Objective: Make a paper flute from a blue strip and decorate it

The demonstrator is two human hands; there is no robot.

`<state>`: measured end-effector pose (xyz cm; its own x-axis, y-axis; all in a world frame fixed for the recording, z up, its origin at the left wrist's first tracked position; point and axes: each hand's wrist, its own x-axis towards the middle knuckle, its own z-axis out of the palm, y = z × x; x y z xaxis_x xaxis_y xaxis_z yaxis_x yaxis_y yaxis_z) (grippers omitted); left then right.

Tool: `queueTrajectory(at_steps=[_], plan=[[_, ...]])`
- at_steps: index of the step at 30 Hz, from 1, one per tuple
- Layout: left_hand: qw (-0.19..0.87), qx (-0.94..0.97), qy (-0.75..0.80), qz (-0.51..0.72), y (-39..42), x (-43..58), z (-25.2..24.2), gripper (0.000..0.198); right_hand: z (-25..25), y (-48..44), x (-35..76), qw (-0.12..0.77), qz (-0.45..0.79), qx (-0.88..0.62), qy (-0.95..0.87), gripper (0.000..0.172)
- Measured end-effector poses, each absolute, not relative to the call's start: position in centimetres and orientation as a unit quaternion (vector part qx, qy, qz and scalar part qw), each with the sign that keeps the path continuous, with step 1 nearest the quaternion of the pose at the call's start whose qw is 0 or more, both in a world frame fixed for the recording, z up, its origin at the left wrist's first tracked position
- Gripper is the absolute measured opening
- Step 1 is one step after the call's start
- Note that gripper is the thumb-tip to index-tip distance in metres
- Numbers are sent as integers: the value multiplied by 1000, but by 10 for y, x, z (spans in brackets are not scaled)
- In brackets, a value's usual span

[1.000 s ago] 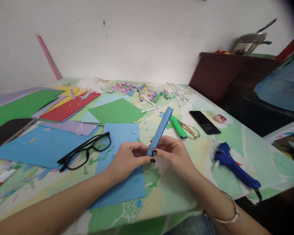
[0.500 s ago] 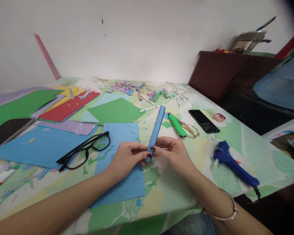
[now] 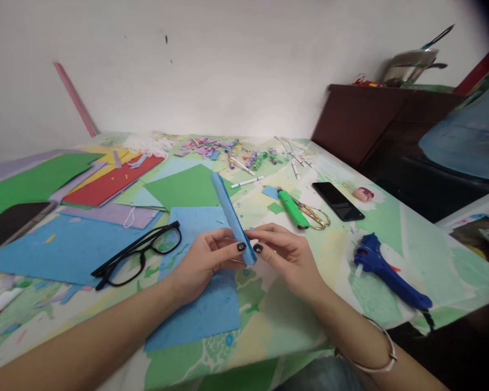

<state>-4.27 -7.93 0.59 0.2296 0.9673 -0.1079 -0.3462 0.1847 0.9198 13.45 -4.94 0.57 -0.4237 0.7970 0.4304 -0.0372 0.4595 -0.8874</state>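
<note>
Long, narrow blue paper strip, folded along its length. Pinched at near end between left hand and right hand. Slanted, far end rising leftward.

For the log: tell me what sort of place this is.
Likely a home craft table: loose coloured paper sheets cover it, a blue plastic glue gun lies near its edge, and a metal pot stands on a dark wooden cabinet beside it.
</note>
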Motion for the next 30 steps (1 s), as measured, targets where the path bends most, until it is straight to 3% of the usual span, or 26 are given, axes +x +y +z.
queueTrajectory(at_steps=[5,16,20,30], plan=[[677,369,362,524,-79,-47,8,22,12,-55,134,487,343,-222,-772,36],[687,357,354,525,-80,-43,4,19,6,-58,130,513,144,-256,-806,25],[665,368,373,532,-82,-44,5,20,9,-59,130,501,178,-273,-802,24],[642,386,346,564,-79,-47,8,24,10,-61,131,472,395,-301,-728,16]])
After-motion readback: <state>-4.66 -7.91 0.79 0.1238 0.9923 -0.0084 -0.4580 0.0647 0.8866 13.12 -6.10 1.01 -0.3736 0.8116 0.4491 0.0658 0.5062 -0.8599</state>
